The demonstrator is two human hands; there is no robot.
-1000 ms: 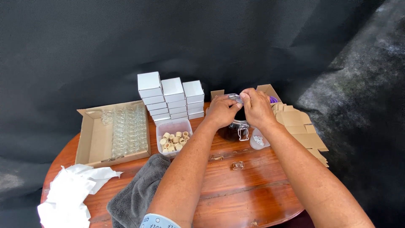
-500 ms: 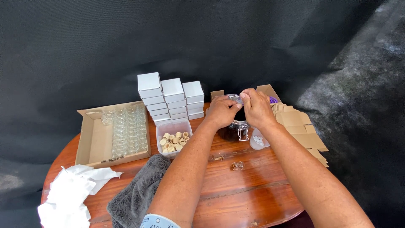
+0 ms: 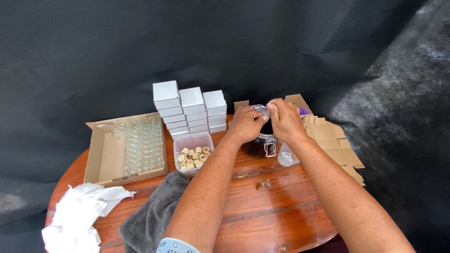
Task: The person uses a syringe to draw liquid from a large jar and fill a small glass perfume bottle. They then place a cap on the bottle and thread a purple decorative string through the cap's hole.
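Both hands meet over a clip-top glass jar of dark contents at the back of a round wooden table, left hand and right hand pinching its glass lid, fingertips pressed together, apparently to steady it

Bare forearms, a pale blue printed band at the left elbow

jar: clear glass, dark contents, wire clasp at front | pose: upright | place: on round wooden counter, mid-back | top covered by both hands
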